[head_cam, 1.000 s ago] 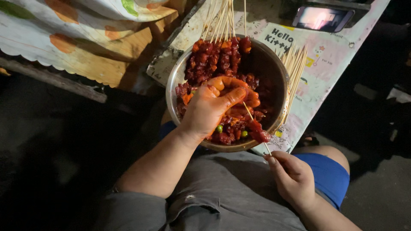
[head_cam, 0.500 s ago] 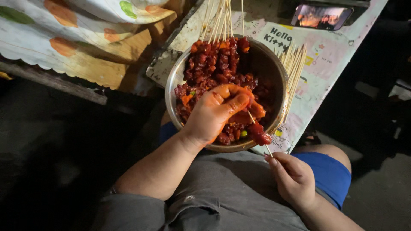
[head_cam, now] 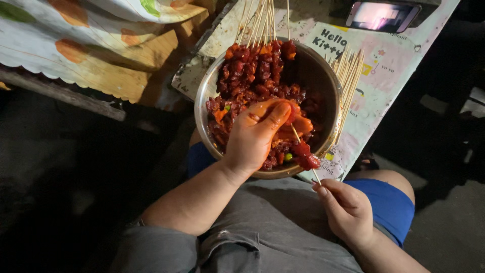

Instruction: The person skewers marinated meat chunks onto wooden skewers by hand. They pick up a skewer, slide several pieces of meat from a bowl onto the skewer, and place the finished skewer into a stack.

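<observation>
— What is seen in the metal bowl (head_cam: pixel 323 76)?

— A heap of red marinated meat pieces (head_cam: pixel 252 76) is held in it, with a few small green and orange bits mixed in. The bowl is propped at the edge of a low table covered with a pale printed sheet (head_cam: pixel 389 65), just above the seated person's knees.

— How are the hands placed?

— The left hand (head_cam: pixel 255 134) is laid over the meat inside the bowl, its fingers curled and clenched on a piece at the tip of a thin wooden skewer (head_cam: pixel 303 154). The skewer is pinched at its lower end by the right hand (head_cam: pixel 348 212), which is kept outside the bowl, over the lap. Two or three red pieces are already threaded on the skewer, just above the bowl's near rim.

— And the spare sticks?

— A bundle of bare skewers (head_cam: pixel 260 20) is leaned on the far rim, and a second bundle (head_cam: pixel 348 76) is rested along the right side of the bowl, on the printed sheet.

— What else is shown around the scene?

— A lit phone screen (head_cam: pixel 381 15) is propped at the far end of the table. A patterned cloth (head_cam: pixel 76 50) is draped over a surface at the upper left. Grey shorts (head_cam: pixel 273 232) and a blue garment (head_cam: pixel 389 202) are worn by the person; the ground around is left in darkness.
</observation>
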